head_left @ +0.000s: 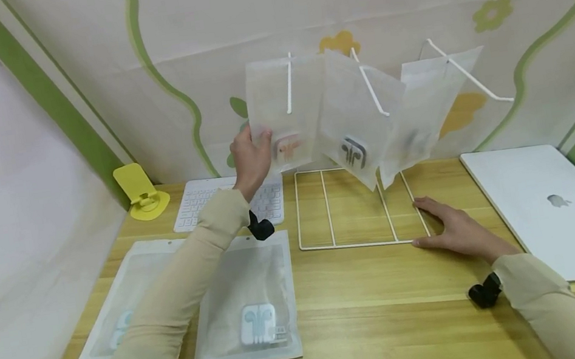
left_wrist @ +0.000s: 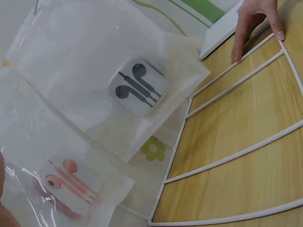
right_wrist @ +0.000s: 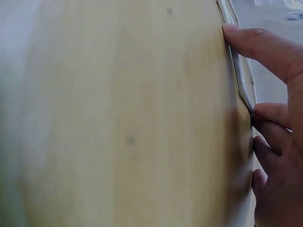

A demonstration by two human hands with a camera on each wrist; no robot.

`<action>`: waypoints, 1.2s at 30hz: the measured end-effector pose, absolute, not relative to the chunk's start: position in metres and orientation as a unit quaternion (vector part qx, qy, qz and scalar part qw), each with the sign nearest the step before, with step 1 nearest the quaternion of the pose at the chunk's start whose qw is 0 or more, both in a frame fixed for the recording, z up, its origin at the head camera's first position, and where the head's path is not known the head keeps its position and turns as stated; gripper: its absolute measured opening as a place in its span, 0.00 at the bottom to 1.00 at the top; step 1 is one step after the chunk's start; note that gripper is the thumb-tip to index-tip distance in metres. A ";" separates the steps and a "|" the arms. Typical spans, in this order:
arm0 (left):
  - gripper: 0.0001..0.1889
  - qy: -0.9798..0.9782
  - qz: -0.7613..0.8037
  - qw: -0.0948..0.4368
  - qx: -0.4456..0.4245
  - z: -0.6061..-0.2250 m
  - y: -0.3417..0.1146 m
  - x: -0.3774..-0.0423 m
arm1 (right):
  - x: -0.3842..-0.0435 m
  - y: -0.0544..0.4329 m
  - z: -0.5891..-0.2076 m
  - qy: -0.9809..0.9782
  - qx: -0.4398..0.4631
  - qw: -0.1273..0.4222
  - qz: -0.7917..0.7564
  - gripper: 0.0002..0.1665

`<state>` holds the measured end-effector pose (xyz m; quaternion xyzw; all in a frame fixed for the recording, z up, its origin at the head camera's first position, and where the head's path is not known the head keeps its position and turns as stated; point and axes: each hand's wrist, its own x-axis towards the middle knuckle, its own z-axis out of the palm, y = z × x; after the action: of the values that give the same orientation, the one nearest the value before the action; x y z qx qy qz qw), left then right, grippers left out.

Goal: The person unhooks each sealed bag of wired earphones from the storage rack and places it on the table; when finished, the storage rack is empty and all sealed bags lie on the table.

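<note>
My left hand [head_left: 253, 158] pinches the lower left edge of a translucent pouch [head_left: 275, 89], thumb in front, with pink earphones [left_wrist: 71, 182] inside. This pouch is on the left hook of a white wire display rack [head_left: 365, 244]. On the middle hook hangs a pouch [head_left: 348, 97] holding dark grey earphones [left_wrist: 138, 85]. A third pouch [head_left: 422, 99] hangs on the right hook, its contents blurred. My right hand [head_left: 457, 229] holds the rack's front right base corner, thumb [right_wrist: 246, 40] on the wire and fingers along the side bar.
Two flat pouches, one [head_left: 245, 271] with light blue earphones and one [head_left: 142, 286] partly under my left arm, lie at the front left. Behind them are a white keyboard [head_left: 197, 201] and a yellow phone stand [head_left: 143, 193]. A silver laptop [head_left: 557, 215] lies at the right.
</note>
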<state>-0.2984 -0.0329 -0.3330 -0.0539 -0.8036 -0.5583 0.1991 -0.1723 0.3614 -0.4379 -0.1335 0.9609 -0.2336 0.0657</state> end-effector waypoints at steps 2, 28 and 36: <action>0.17 -0.805 -0.553 0.207 -0.061 -0.331 -0.035 -0.295 | -0.172 0.361 -0.438 0.961 -0.135 0.065 -0.233 0.57; 0.15 -0.820 -0.506 0.221 -0.150 -0.323 -0.054 -0.209 | -0.170 0.362 -0.435 0.961 -0.137 0.063 -0.230 0.56; 0.16 -0.817 -0.536 0.154 -0.144 -0.314 -0.067 -0.179 | -0.171 0.361 -0.432 0.962 -0.134 0.063 -0.230 0.56</action>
<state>-0.1788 -0.0669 -0.3139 -0.1445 -0.8171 -0.5364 0.1542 -0.1710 0.3610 -0.4319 -0.1336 0.9618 -0.2302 0.0634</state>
